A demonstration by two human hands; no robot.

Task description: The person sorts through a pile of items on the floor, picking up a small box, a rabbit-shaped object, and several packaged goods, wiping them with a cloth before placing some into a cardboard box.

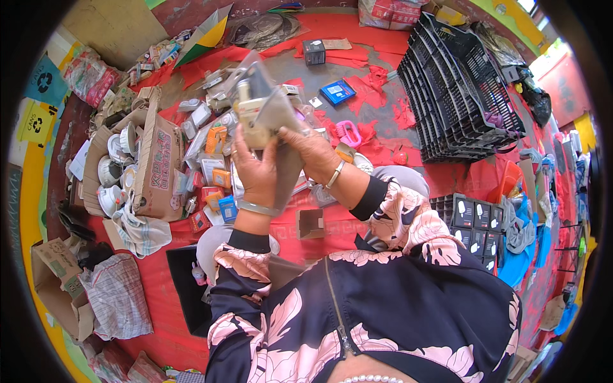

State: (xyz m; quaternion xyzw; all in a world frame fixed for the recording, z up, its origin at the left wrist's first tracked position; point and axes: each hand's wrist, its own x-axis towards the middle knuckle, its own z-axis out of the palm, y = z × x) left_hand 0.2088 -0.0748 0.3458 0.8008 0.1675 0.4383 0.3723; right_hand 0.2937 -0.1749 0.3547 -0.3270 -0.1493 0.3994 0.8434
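Both hands are raised over the pile, gripping a clear plastic package with a cream-coloured item showing in it. My left hand is closed on its lower left part, thumb in front. The fingers of my right hand pinch its right side, thumb near the cream item. A translucent flap of the plastic hangs down between my wrists. What kind of item it is cannot be made out. Below my hands stands a small open cardboard box. Orange-and-white small packages lie left of my hands.
A large carton with white round fixtures stands at the left. Black plastic crates are stacked at the upper right. Dark printed boxes sit at the right. A blue package and pink plastic piece lie on red sheeting.
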